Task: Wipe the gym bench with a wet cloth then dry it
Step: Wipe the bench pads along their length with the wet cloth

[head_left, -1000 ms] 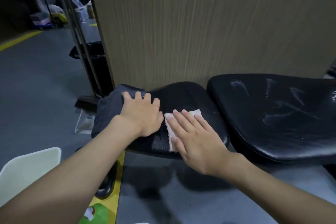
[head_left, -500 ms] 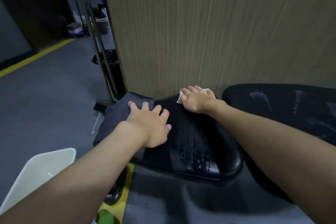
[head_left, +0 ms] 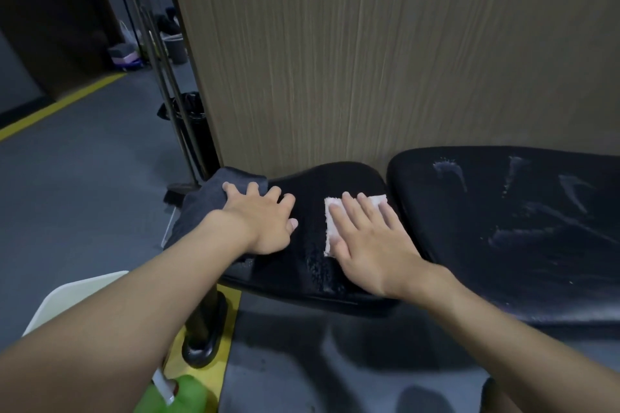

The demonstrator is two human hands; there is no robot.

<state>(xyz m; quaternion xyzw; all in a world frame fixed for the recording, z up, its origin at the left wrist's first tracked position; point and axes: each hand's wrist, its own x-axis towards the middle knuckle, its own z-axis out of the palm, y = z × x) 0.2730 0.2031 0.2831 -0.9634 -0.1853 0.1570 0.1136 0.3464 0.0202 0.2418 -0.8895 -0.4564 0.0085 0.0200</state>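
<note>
Dim indoor light, soft shadows, wide-angle edge distortion, slight blur.

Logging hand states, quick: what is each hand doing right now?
Left hand: open, fingers spread, resting on the dark grey cloth.
Right hand: open, flat, pressing the white cloth onto the seat pad.

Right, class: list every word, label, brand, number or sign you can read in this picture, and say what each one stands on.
None: no text can be read here.
The bench, white cloth, dark cloth and wood panel bear no print.
The green object at the lower edge shows no legible label.
The yellow floor line is a plain stripe with no words.
</note>
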